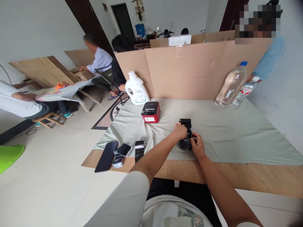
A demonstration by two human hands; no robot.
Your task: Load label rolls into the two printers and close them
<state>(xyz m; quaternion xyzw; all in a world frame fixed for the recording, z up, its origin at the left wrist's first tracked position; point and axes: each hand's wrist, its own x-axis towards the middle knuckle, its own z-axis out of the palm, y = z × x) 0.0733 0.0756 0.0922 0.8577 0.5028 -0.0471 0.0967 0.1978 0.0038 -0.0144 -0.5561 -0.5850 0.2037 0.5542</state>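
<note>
Both hands, left hand (180, 130) and right hand (197, 145), grip a boxy black plastic printer (186, 138) on creased cloth (232, 132).

The one head view looks forward and down across the table (236, 176) from close above its near edge, perhaps turned slightly left toward the room.

white walls (35, 28), pale tile floor (59, 176), soft daylight. wooden worktop (260, 176) under grey-green cloth (236, 132), cardboard screen (189, 72) along back edge. dark doors (123, 20) at far end, scooter (165, 31) parked there. low wooden stool (48, 119) left.
</note>
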